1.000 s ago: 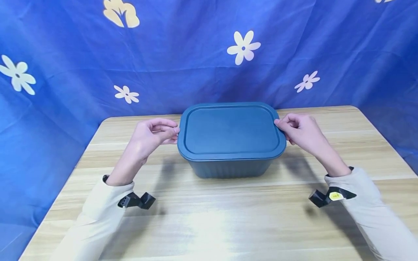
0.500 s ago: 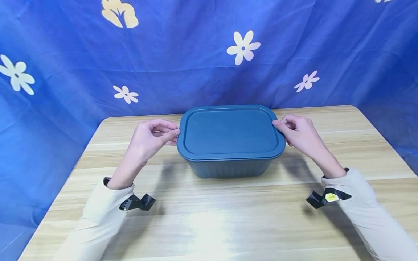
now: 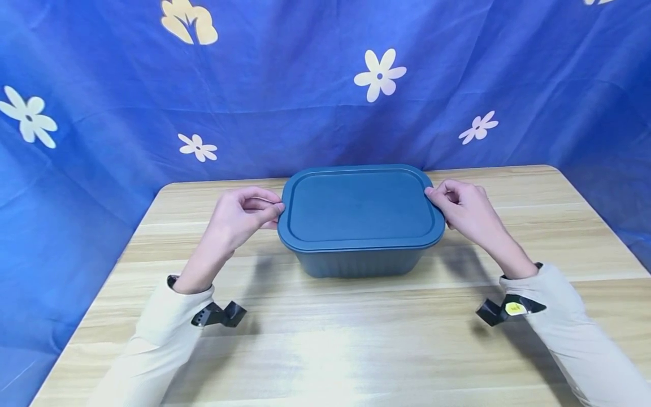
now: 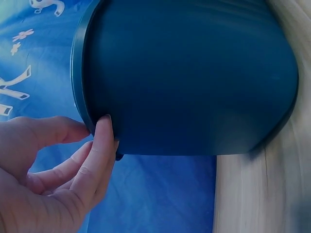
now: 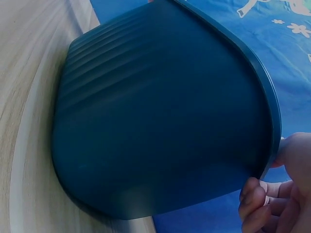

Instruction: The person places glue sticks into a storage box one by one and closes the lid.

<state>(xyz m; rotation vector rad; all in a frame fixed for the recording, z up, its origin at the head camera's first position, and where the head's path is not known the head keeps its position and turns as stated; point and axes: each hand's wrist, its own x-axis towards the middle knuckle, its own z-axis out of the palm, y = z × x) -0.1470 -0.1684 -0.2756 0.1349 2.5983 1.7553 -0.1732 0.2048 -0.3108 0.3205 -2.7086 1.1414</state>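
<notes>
A dark blue-green plastic storage box (image 3: 358,263) with ribbed sides stands on the wooden table. Its rounded rectangular lid (image 3: 361,206) lies on top, with a raised rim running round it. At the lid's left end, my left hand (image 3: 241,215) pinches the edge; the left wrist view shows the thumb above the rim and the fingers (image 4: 99,150) under it. My right hand (image 3: 468,209) pinches the opposite edge, its fingers (image 5: 255,204) curled below the rim in the right wrist view. The inside of the box is hidden.
A blue curtain (image 3: 285,85) with pale flower prints hangs right behind the table (image 3: 274,362). Black wrist cameras (image 3: 221,314) stick out from both sleeves. A bright glare lies on the tabletop in front of the box.
The lid's far edge has come down slightly since a second ago. My right hand has shifted a little to the left, and my left hand a little to the right.
</notes>
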